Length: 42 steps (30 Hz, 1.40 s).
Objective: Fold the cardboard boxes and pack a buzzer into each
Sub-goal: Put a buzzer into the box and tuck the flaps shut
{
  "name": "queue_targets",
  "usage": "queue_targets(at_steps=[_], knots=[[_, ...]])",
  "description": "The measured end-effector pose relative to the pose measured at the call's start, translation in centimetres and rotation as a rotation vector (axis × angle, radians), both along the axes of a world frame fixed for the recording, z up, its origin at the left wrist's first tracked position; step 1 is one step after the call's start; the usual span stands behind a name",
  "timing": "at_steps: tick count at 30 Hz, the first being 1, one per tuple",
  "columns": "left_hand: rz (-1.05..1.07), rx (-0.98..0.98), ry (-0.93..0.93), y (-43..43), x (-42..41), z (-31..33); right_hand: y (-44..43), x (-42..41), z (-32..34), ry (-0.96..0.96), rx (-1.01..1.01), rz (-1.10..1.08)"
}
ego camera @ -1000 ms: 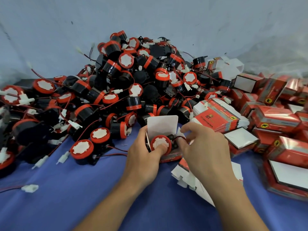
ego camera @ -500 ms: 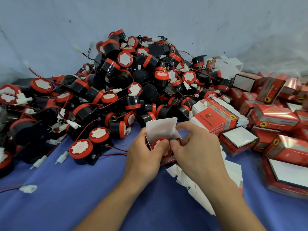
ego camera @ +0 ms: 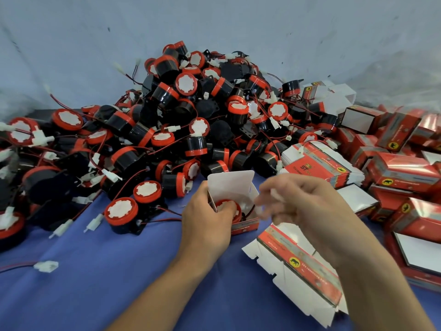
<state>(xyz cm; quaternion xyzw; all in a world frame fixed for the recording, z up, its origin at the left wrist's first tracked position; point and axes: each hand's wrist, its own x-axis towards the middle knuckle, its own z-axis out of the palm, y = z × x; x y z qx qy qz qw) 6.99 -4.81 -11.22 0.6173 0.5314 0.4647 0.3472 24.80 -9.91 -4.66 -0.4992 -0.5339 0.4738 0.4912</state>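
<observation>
Buzzers, black-bodied with red caps and thin red and black leads ending in white plugs, lie in a tall heap (ego camera: pixel 191 120) across the back and left of the blue-covered counter (ego camera: pixel 107 283), against a pale grey backdrop. In front of the heap, at the middle, a small cardboard box (ego camera: pixel 232 185) stands on the counter with its white top flap raised and its red printed side facing the viewer. One buzzer (ego camera: pixel 230 203) sits inside it, red cap up. The left hand (ego camera: pixel 205 225) grips the box from its left side, fingers wrapped behind the wall and the thumb reaching in onto the buzzer's cap. The right hand (ego camera: pixel 307 206) hovers just right of the box opening, smeared by motion; its fingers look curled and something white shows near the tips, but I cannot tell whether it holds anything. Beneath the right forearm lie unfolded box blanks (ego camera: pixel 293 261), red print and white tabs showing. A banded bundle of flat boxes (ego camera: pixel 315 169) rests just beyond the right hand, at the foot of the heap. Closed red boxes (ego camera: pixel 405 168) are piled along the right side. A loose white plug (ego camera: pixel 46 265) on its lead lies on the cloth at the near left, well apart from the hands.
</observation>
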Motion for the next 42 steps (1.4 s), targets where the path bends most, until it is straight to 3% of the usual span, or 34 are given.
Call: queue_targets(at_steps=[1, 3, 11, 17, 22, 27, 32, 37, 39, 42], knots=[[-0.001, 0.0, -0.005, 0.0, 0.0, -0.1, 0.0, -0.1, 0.0, 0.082, -0.004, -0.009], [-0.003, 0.007, -0.009, 0.0, 0.0, -0.1, 0.1, -0.5, -0.1, 0.061, 0.052, -0.038], [-0.034, 0.034, 0.014, 0.0, -0.1, 0.6, 1.1, -4.7, -2.8, -0.535, 0.345, -0.409], [-0.038, 0.037, 0.025, 0.2, -0.1, 0.5, 1.0, -5.4, -2.9, -0.849, 0.464, -0.463], [-0.029, 0.017, 0.017, 0.2, -0.2, 0.3, 0.4, -7.2, -1.4, -1.181, 0.145, -0.227], [-0.029, 0.006, -0.006, 0.3, -0.3, -0.2, -0.1, -8.0, 0.2, -1.256, -0.012, -0.204], [-0.028, 0.012, -0.01, 0.5, -0.2, -0.2, -0.4, -7.8, -0.1, -1.349, -0.056, -0.374], [-0.006, 0.036, 0.008, 0.6, -0.3, -0.5, -0.1, -7.2, -0.8, -1.447, 0.022, -0.212], [-0.005, 0.051, 0.019, 0.9, -0.3, -0.6, 0.2, -6.1, -0.8, -1.411, 0.006, -0.131], [-0.014, 0.044, 0.027, 0.9, -0.3, -0.6, 0.2, -4.7, -0.4, -1.192, -0.047, -0.067]])
